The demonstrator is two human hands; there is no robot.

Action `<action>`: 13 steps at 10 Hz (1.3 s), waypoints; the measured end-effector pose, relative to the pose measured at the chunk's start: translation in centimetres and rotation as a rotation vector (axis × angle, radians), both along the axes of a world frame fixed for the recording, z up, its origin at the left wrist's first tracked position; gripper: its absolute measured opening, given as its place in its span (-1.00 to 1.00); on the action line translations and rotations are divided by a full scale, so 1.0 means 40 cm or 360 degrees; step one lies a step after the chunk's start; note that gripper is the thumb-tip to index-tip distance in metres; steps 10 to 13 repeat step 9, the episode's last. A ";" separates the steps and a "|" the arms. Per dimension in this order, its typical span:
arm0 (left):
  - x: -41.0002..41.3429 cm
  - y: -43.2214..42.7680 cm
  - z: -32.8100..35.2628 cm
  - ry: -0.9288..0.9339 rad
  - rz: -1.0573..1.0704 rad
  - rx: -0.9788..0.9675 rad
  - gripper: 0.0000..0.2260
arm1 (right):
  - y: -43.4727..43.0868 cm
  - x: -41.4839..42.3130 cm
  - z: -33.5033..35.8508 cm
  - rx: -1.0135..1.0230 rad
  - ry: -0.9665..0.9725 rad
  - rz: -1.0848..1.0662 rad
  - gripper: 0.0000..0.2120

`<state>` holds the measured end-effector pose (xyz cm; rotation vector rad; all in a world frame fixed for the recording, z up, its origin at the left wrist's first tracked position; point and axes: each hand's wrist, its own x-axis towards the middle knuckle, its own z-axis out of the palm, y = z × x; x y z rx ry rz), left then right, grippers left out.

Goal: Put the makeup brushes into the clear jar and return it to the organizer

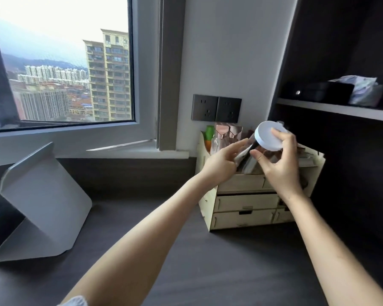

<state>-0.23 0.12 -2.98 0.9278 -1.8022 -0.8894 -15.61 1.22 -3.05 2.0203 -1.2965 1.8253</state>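
Note:
A clear jar (pixel 250 161) with a white round lid (pixel 268 136) is held tilted above the top of the cream wooden organizer (pixel 243 203). Dark brush handles (pixel 253 146) show through its wall. My left hand (pixel 221 162) grips the jar's lower body from the left. My right hand (pixel 279 160) wraps the lid end, fingers on the white lid. The organizer has several drawers and stands on the dark desk against the wall.
Pink bottles (pixel 227 133) and a green bottle (pixel 210 132) stand in the organizer's back left. A grey folded tablet stand (pixel 40 199) sits at the desk's left. Wall sockets (pixel 216 108) are above the organizer. A dark shelf unit (pixel 341 107) rises on the right.

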 end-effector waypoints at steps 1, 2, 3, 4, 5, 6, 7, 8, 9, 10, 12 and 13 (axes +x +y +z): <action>-0.011 -0.006 0.016 0.0075 -0.0059 0.0154 -0.29 | -0.035 0.005 0.039 0.0101 0.0063 -0.0068 -0.42; -0.034 -0.009 0.041 0.0206 -0.0030 0.0322 -0.32 | -0.077 0.013 0.080 0.0234 0.0174 -0.0127 -0.43; -0.052 -0.027 0.035 0.0224 0.0103 0.0363 -0.36 | -0.106 0.026 0.086 0.0365 0.0223 -0.0197 -0.43; -0.055 -0.036 0.023 0.0186 0.0173 0.0349 -0.39 | -0.121 0.025 0.067 0.0458 0.0172 -0.0272 -0.44; -0.055 -0.036 0.024 0.0174 0.0163 0.0327 -0.48 | -0.121 0.024 0.040 0.0487 0.0180 -0.0339 -0.46; -0.050 -0.042 0.023 0.0172 0.0111 0.0352 -0.47 | -0.116 0.032 0.036 0.0478 0.0202 -0.0371 -0.45; -0.041 -0.038 0.026 0.0206 0.0080 0.0358 -0.47 | -0.111 0.041 0.039 0.0538 0.0245 -0.0365 -0.40; -0.020 -0.038 0.024 0.0329 0.0099 0.0330 -0.52 | -0.093 0.050 0.040 0.0479 0.0261 -0.0457 -0.36; 0.020 -0.030 0.021 0.0506 0.0198 0.0302 -0.55 | -0.054 0.059 0.036 0.0212 0.0307 -0.0819 -0.47; 0.020 -0.030 0.021 0.0506 0.0198 0.0302 -0.55 | -0.054 0.059 0.036 0.0212 0.0307 -0.0819 -0.47; 0.020 -0.030 0.021 0.0506 0.0198 0.0302 -0.55 | -0.054 0.059 0.036 0.0212 0.0307 -0.0819 -0.47; 0.020 -0.030 0.021 0.0506 0.0198 0.0302 -0.55 | -0.054 0.059 0.036 0.0212 0.0307 -0.0819 -0.47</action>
